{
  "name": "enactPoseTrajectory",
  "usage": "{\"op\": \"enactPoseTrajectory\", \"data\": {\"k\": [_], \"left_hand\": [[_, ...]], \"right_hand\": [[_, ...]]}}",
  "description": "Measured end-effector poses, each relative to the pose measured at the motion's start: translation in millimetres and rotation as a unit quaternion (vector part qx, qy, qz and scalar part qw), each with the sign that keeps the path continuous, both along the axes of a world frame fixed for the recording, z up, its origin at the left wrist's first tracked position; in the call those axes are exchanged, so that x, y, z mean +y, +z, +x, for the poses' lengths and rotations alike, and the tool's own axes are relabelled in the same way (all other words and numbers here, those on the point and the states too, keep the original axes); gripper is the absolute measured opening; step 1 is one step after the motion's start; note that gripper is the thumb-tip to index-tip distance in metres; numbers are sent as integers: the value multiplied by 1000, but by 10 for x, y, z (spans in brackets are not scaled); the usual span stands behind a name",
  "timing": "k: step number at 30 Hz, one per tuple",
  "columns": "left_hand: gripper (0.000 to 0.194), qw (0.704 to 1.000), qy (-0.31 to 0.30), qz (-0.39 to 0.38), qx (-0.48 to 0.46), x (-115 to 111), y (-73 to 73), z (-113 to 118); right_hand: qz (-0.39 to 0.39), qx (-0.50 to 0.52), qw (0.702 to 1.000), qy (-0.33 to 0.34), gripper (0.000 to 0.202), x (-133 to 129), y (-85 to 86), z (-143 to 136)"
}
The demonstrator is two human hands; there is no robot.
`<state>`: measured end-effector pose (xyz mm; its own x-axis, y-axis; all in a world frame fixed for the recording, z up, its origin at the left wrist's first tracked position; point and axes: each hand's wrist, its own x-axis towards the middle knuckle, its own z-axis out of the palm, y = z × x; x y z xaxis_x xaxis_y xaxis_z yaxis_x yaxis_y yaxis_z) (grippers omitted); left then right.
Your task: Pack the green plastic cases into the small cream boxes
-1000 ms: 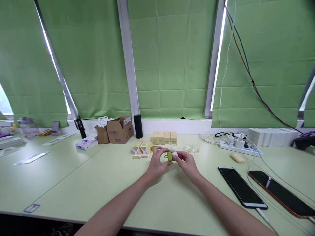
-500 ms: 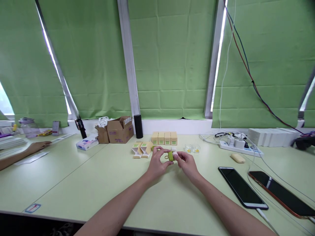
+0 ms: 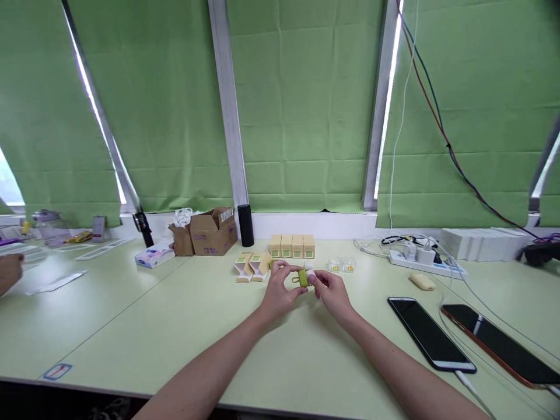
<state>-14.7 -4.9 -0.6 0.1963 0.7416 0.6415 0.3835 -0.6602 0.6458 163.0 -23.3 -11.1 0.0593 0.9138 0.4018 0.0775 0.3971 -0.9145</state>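
Between my two hands, above the middle of the table, is a small green case with a cord loop (image 3: 303, 278). My left hand (image 3: 280, 287) pinches the case between thumb and fingers on its left side. A small white piece (image 3: 310, 274) sits at the right side of the case, and my right hand (image 3: 334, 294) closes thumb and fingers on it. Whether the white piece is joined to the case, I cannot tell. Just beyond my left hand lie two open small cardboard boxes (image 3: 252, 267). Two clear containers with yellow centres (image 3: 342, 265) stand past my right hand.
A row of small tan boxes (image 3: 292, 247) stands behind my hands. Two phones (image 3: 431, 332) lie on the right, near a cream oval case (image 3: 422, 282) and a power strip (image 3: 429, 263) with cables. A carton (image 3: 214, 231) and a black cylinder (image 3: 245, 226) stand at the back left.
My hands and the green case have barely moved. At the far left, another person's hand has drawn back toward the left edge.
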Motion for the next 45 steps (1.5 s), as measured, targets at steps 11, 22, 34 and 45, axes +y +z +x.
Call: {"op": "enactPoseTrajectory", "data": {"k": [11,22,34,45], "left_hand": [[43,1000,-5,-11,-6,-3,24,-12],[39,999,-9,-37,-11,-65,24,34],[56,944,-184,-211,-175,145,-8,11],[50,921,-242,-258,-163,123,-70,50]], "right_hand": [[-2,22,1000,6,62,-7,-15,-34],[-25,46,998,22,61,-15,-34,-40],[131,-139,979,-73,41,-101,39,61],[225,-290,928,-67,34,-134,-3,63]]}}
